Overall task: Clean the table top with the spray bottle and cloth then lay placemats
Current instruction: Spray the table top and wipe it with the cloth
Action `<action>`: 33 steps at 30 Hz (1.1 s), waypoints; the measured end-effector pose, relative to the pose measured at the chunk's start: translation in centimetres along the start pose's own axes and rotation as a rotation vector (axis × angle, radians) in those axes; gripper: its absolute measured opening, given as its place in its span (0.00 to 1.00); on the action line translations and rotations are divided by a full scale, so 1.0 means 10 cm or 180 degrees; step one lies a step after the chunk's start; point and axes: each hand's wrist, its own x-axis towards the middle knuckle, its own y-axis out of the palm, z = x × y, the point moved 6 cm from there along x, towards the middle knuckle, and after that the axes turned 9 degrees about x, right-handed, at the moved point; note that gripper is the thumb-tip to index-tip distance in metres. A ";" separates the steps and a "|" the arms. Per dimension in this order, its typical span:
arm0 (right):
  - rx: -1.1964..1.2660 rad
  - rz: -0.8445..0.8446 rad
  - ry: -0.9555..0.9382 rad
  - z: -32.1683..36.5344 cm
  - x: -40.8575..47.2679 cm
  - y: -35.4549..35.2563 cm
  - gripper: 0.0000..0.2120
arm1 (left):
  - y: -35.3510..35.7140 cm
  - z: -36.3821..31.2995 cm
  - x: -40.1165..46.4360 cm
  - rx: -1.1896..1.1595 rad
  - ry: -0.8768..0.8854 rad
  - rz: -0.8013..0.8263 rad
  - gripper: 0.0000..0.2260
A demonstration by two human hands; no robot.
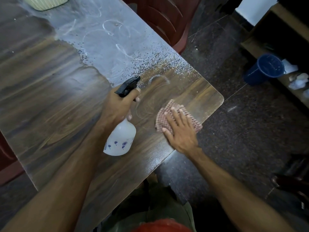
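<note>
A person's right hand [181, 131] presses flat, fingers straight, on a checked cloth [168, 114] near the table's [50, 114] 3 o'clock corner, while the left hand [117, 106] grips a white spray bottle [121, 139] aimed toward 1 o'clock. Beyond, droplets [150, 64] and chalky rings [110, 27] cover the surface. Cleaning is midway; the next wipe likely must reach that wet patch. No placemats show.

Wood-grain table [50, 91], rounded corner at right. Far half coated in pale dusty film with ring marks; spray droplets [150, 64] speckled across film edge toward right edge. Checked pink cloth [163, 119] lies flat on table near corner. Cream ribbed container [45, 3] sits at far edge, cropped. Dark speckled floor [234, 123] carries blue bucket [264, 69].
</note>
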 end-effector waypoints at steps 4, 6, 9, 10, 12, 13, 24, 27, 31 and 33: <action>-0.0030 -0.0298 0.0646 -0.64 0.33 -0.32 0.36 | -0.08 0.00 0.05 -0.0027 0.0110 -0.0028 0.06; 0.0050 -0.0482 0.0881 -0.87 0.61 -0.53 0.36 | -0.08 0.05 0.08 -0.0060 0.0132 -0.0034 0.08; 0.0178 -0.0502 0.1028 -0.95 1.03 -0.71 0.35 | -0.07 0.12 0.14 -0.0141 0.0066 -0.0118 0.13; 0.0104 -0.0478 0.0966 -0.90 1.14 -0.71 0.35 | -0.06 0.13 0.16 -0.0177 0.0049 -0.0155 0.11; -0.0023 -0.0401 0.0665 -0.68 1.25 -0.68 0.36 | -0.04 0.12 0.19 -0.0215 -0.0006 -0.0219 0.05; -0.0038 -0.0334 0.0455 -0.54 1.23 -0.63 0.36 | -0.02 0.11 0.22 -0.0224 -0.0038 -0.0255 0.02; -0.0098 -0.0087 -0.0136 -0.89 1.46 -0.80 0.33 | 0.25 -0.03 0.63 -0.0541 -0.0350 -0.0684 0.05; -0.0200 -0.0193 -0.0314 -0.78 2.07 -1.02 0.34 | 0.28 -0.04 0.67 -0.0505 -0.0312 -0.0806 0.06; -0.0225 -0.0115 -0.0595 -0.29 2.43 -0.98 0.34 | 0.29 0.01 0.70 -0.0559 -0.0451 -0.0939 0.08; -0.0289 0.0065 -0.0947 -0.06 2.27 -0.83 0.34 | 0.28 0.00 0.70 -0.0585 -0.0485 -0.0999 0.08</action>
